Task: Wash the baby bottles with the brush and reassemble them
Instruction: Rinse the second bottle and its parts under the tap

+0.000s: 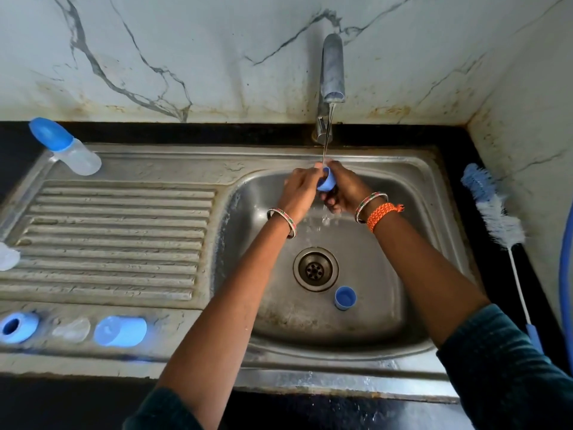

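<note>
Both hands meet over the sink basin (403, 193), directly under the tap (333, 69). A thin stream of water runs from the spout onto a small blue bottle part (326, 181), probably a collar or cap.

Left hand (299, 187): fingers curled round the left side of the blue part, pinching it. Right hand (344, 189): fingers curled round the same part from the right and below. Water splashes under the hands, above the drain (315, 269).

A second blue cap (345, 297) sits on the basin floor, just right of the drain, open end up.

Assembled baby bottle (66, 145), blue cap on, stands at the far left corner of the drainboard (117, 231). On the near rim of the sink, left to right: a blue ring (17, 326), a clear nipple (71, 329), a blue cap on its side (120, 331). A clear item at the left edge of the drainboard is cut off by the frame; cannot tell what it is.

Bottle brush (496, 212) lies on the dark counter (459, 156) right of the sink, against the wall, bristle end far, handle near. Neither hand touches it.
</note>
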